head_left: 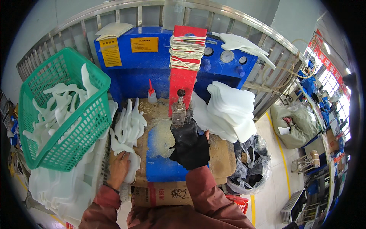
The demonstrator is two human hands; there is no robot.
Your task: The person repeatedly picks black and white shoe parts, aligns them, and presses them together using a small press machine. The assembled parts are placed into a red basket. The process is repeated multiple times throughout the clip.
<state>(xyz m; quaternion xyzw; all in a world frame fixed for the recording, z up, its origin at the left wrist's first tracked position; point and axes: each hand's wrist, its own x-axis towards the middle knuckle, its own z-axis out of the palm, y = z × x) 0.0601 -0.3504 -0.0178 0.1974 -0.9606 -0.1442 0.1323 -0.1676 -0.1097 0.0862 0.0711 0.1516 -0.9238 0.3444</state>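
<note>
My right hand is mostly hidden behind a black, soft-looking piece, with only a bit of finger showing at its right edge. The piece sits against the metal head at the lower end of a red machine arm. At the left, my left hand has its fingers closed at the end of a curved white foam-like piece. That piece lies beside a row of similar white shapes. A flat white piece lies right of the hand.
A green basket of white pieces stands left, above more white shapes. Stacked white sheets lie right of the arm. Behind are a blue machine body and a red-tipped bottle. A plastic bag holds black scraps.
</note>
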